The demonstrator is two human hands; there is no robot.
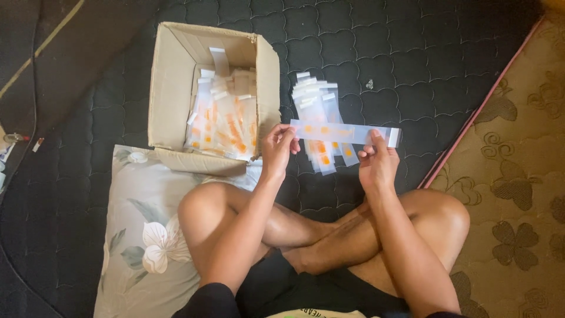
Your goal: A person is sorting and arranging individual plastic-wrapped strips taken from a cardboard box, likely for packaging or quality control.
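Both hands hold one long clear plastic sleeve (344,133) flat and level above the dark quilted mat (412,65). Left hand (278,148) pinches its left end, right hand (376,162) pinches near the right end, thumb on top. Sleeve's orange contents are blurred, can't make them out. Loose pile of similar sleeves (321,112) lies on the mat just behind, partly covered by the held one. Open cardboard box (176,82) to the left holds more. Floral pillow (141,235) is cut off at the bottom edge

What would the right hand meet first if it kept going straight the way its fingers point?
The right hand points away from the body; past the clear packet it holds, probably only bare dark quilted mat, though height is unclear.
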